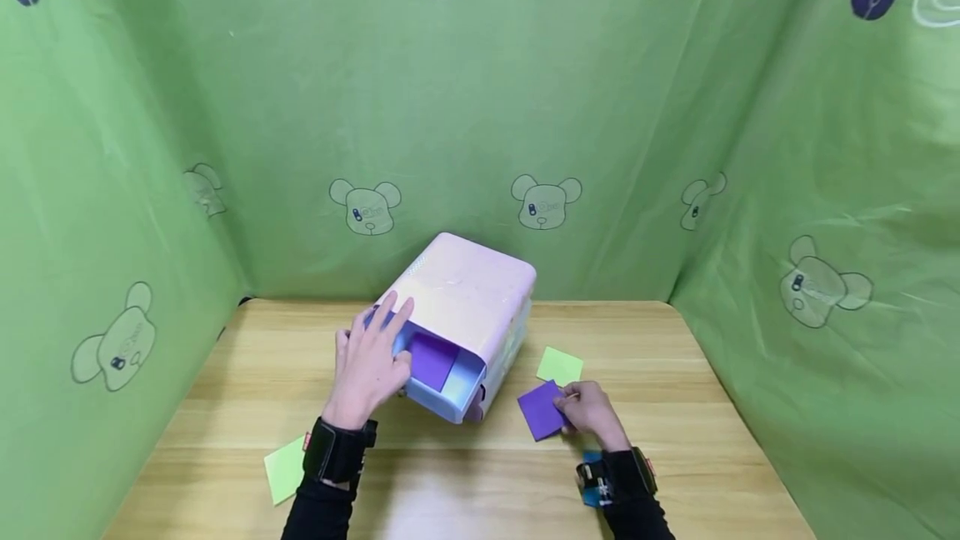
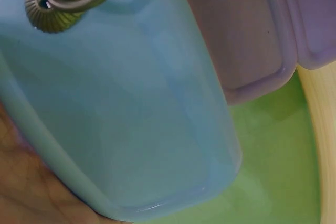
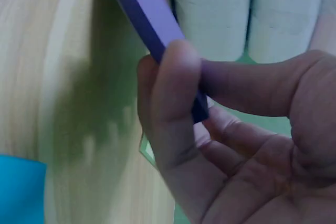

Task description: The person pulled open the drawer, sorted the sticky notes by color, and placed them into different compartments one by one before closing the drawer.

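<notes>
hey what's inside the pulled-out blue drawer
A purple square lies in the blue drawer. The pink cabinet covers the drawer's back, so anything there, or beneath the square, can't be seen.

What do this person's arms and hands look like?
The left grip and right grip are bare, gloveless human hands. Each wrist wears a wide black strap with a small red tag; black fabric sleeves cover the forearms.
</notes>
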The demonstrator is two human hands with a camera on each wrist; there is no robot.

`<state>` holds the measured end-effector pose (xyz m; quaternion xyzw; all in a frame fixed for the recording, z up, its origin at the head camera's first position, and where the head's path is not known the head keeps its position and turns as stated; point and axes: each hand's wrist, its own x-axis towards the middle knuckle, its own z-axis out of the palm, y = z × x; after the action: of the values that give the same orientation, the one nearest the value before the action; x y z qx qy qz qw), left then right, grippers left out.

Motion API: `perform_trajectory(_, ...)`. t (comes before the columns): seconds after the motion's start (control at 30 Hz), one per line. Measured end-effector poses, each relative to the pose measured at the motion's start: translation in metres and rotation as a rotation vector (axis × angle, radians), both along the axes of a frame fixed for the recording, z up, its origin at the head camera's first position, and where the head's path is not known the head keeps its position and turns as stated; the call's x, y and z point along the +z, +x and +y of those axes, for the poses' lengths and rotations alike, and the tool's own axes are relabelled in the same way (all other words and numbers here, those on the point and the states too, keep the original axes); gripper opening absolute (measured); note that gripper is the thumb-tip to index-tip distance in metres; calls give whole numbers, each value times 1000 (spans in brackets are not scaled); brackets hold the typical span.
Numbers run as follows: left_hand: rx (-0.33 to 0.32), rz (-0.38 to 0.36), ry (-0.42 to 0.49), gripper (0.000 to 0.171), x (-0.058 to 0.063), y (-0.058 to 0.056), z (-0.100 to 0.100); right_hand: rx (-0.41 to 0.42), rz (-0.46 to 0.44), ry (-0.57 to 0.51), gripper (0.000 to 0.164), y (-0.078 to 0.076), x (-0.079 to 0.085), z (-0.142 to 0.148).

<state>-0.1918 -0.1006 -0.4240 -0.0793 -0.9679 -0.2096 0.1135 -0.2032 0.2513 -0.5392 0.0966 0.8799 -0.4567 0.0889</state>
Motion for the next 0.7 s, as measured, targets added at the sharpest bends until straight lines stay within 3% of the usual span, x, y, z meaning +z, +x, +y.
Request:
perform_trajectory(0.33,2,0,4,78,-1,-1,1,0,9,-160,27,4,28,8)
perform_trajectory(0.7,6,12,8,78,-2,-1,0,-11,75,-291,45,8,87,25)
